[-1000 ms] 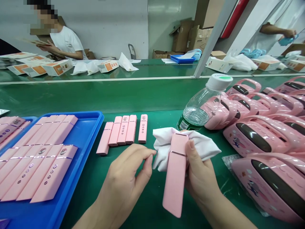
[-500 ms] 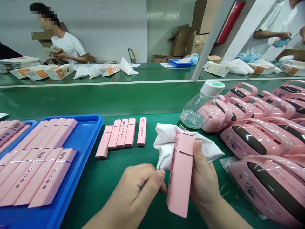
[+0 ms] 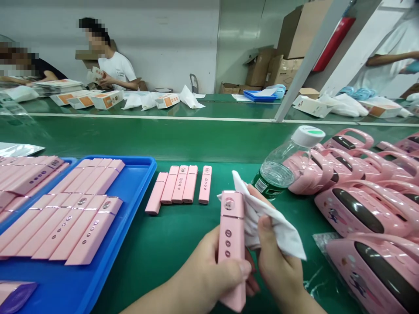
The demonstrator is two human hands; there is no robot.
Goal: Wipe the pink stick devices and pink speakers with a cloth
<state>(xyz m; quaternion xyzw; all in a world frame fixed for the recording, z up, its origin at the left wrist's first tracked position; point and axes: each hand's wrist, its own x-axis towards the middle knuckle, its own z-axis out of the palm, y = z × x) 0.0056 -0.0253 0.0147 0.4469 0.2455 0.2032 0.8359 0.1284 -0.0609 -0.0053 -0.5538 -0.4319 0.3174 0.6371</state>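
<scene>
My left hand (image 3: 218, 270) is wrapped round a pink rectangular handheld device (image 3: 231, 224), thumb across its front. The device stands nearly upright, showing a silver band, a round emblem near the top and a column of small round buttons. Just right of it, my right hand (image 3: 278, 257) grips a white cloth (image 3: 273, 218), which lies against the device's right edge. Some fingertips are hidden behind the device and the cloth. Beyond my hands, several similar pink devices (image 3: 179, 185) lie in a row on the green table (image 3: 163, 244).
At left, a blue tray (image 3: 131, 209) bears several pink devices. A water bottle (image 3: 278, 168) stands behind the cloth, and several larger pink handled cases (image 3: 353, 205) crowd the right. Across the green ledge, a person in a white shirt (image 3: 119, 72) works near white-and-orange boxes (image 3: 106, 99).
The device has passed from my right hand to my left and turned so its buttons show. My right hand has drawn the cloth to its right side. The view has shifted left.
</scene>
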